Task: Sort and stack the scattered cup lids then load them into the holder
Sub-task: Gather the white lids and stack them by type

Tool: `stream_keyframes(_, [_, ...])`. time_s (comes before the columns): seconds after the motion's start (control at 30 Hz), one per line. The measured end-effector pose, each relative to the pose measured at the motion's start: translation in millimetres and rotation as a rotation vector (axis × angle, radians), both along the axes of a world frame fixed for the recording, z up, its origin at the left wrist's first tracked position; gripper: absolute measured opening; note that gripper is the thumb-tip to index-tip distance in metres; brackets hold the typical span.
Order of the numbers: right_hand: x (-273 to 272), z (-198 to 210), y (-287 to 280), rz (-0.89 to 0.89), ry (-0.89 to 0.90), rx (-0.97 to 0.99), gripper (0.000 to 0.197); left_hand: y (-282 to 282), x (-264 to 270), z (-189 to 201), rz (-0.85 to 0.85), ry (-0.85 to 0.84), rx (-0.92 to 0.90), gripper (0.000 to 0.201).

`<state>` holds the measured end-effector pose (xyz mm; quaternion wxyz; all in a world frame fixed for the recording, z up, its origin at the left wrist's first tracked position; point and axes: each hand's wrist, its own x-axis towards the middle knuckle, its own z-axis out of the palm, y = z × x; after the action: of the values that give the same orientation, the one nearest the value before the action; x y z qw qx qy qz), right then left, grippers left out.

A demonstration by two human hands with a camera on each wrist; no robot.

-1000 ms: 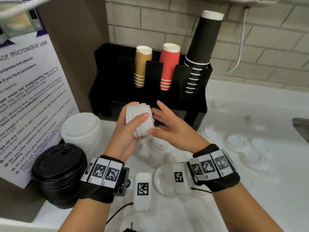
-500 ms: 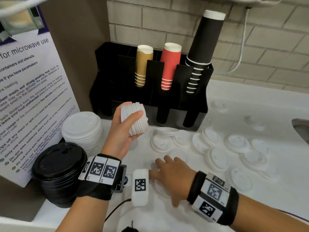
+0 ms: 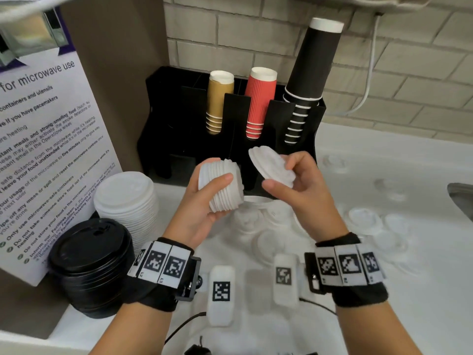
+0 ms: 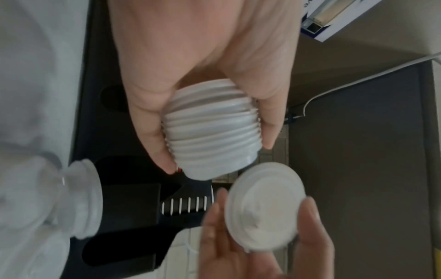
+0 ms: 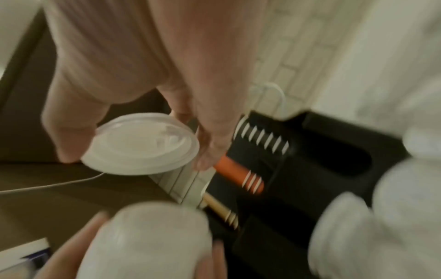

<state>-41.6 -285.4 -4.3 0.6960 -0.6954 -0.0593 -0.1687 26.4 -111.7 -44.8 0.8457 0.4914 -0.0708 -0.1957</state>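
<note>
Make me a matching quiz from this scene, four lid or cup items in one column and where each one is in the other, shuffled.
Items
1. small white lid stack
2. single white lid
3. black lid stack
4. red cups

Places
A. standing in the black holder
B. in the right hand
C. on the counter by the sign
D. in the left hand

Pairs: 1-D, 2-B, 3-C, 4-A

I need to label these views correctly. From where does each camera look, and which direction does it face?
Head: worn high, facing forward and down at the black holder; both hands show.
Left wrist: looks along the left hand at its stack of small lids.
Right wrist: looks along the right hand at its single lid.
All three share both.
</note>
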Motion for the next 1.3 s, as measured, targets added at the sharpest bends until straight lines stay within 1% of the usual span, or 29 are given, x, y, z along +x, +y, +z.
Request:
stream_keyframes(0.07, [2, -10, 11, 0.016, 0.013, 0.062, 0.033, -2, -2, 3, -0.055, 0.026, -0.036, 0.056])
stream_keyframes(0.13, [3, -16, 18, 0.018, 0.046, 0.057, 0.031, -3, -5, 5, -0.104, 0.044, -0.060, 0.063])
stream_keyframes(0.2, [3, -20, 20, 0.031, 0.079, 0.020, 0.031, -3, -6, 6, -0.143, 0.050, -0.064, 0.065])
stream_keyframes(0.27, [2, -20, 18, 0.038, 0.097, -0.055, 0.034, -3, -7, 6, -0.166, 0.059, -0.067, 0.063])
stream_keyframes(0.33, [1, -18, 15, 0.054, 0.096, -0.128, 0.043, -3, -7, 5, -0.175, 0.067, -0.070, 0.062])
stream_keyframes(0.47, [2, -13, 7, 0.081, 0.117, -0.257, 0.072, -3, -6, 5, -0.141, 0.079, -0.082, 0.066])
stream_keyframes(0.53, [3, -12, 6, 0.095, 0.119, -0.279, 0.078, -4, -5, 5, -0.130, 0.060, -0.076, 0.064])
stream_keyframes(0.7, [4, -9, 8, 0.096, 0.094, -0.316, 0.070, -7, -6, 3, -0.126, 0.017, -0.073, 0.054])
stream_keyframes(0.83, [5, -8, 8, 0.112, 0.079, -0.316, 0.065, -8, -6, 1, -0.108, 0.056, -0.110, 0.060])
stream_keyframes(0.93, [9, -6, 7, 0.068, 0.074, -0.362, 0.056, -10, -6, -2, -0.118, 0.130, -0.135, 0.067])
stream_keyframes(1.0, [12, -4, 7, 0.005, 0.059, -0.435, 0.048, -11, -6, -4, -0.153, 0.139, -0.118, 0.065])
stream_keyframes(1.07, [16, -3, 7, -0.066, 0.027, -0.554, 0.043, -11, -4, -8, -0.167, 0.164, -0.130, 0.058])
stream_keyframes(1.13, [20, -2, 8, -0.097, 0.010, -0.679, 0.040, -8, -1, -11, -0.161, 0.203, -0.161, 0.054])
stream_keyframes(1.17, [21, -1, 9, -0.087, 0.012, -0.728, 0.038, -8, 0, -12, -0.159, 0.210, -0.172, 0.052])
stream_keyframes(1.23, [23, -1, 12, -0.013, 0.027, -0.780, 0.036, -7, 1, -15, -0.140, 0.198, -0.167, 0.045])
stream_keyframes(1.3, [25, -1, 11, 0.066, -0.002, -0.760, 0.030, -8, 2, -17, -0.081, 0.197, -0.155, 0.040])
